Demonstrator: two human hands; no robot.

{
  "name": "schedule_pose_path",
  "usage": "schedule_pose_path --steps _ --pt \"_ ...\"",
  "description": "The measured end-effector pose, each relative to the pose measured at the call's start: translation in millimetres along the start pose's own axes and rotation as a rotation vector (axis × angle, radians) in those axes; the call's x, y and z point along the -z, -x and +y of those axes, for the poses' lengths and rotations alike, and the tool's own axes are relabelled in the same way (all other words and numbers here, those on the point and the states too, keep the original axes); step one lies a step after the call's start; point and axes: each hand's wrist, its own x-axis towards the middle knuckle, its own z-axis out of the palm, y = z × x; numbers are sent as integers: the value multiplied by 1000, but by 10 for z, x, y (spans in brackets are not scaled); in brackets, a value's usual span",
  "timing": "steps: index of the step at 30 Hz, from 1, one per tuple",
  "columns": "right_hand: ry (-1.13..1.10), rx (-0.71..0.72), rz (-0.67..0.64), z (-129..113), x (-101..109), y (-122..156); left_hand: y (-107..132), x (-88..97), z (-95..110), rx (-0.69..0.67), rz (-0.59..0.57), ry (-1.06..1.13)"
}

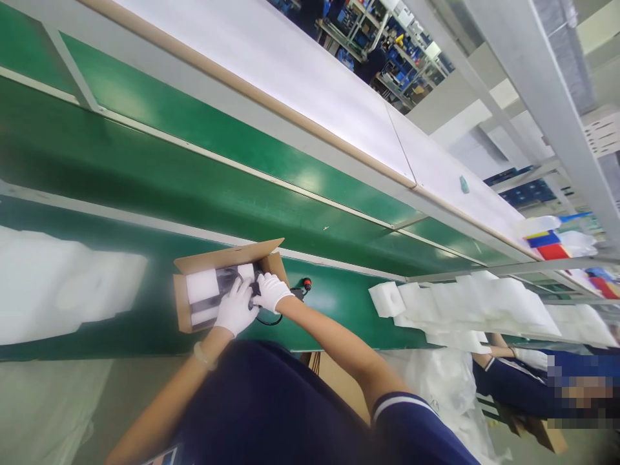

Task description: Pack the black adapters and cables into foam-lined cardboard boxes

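An open cardboard box (182, 305) sits tilted on the green work surface, its flaps raised. White foam blocks (202, 286) and a dark item (227, 279) partly wrapped in film lie inside. My left hand (237, 307), in a white glove, reaches over the box's near side, its fingers bent around part of a black cable. From the right, my gloved right hand (272, 292) closes on the same dark bundle at the box's right end. A loop of black cable (269, 321) hangs out below my hands. Beside the box rests a red-and-black connector (307, 284).
White foam pieces are stacked at right (465, 303), and more white foam (62, 284) lies at left. A white shelf (271, 71) runs above the green surface. At lower right another person's gloved hand (530, 357) is near the foam.
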Motion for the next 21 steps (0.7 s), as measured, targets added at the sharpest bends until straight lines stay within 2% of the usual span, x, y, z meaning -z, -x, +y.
schedule_pose_path --steps 2,5,15,18,21 --pt "7 25 -57 100 45 9 4 -10 -4 7 -1 -7" --pt "24 7 -68 125 29 -12 12 -23 -2 6 -2 -18" --pt "54 -61 24 -163 -198 -187 -30 -51 67 32 -23 -23" --pt "45 -59 -2 -218 -173 -218 -4 -86 70 54 -9 -19" --pt "14 5 -57 -104 -70 -244 6 -118 59 80 9 -43"
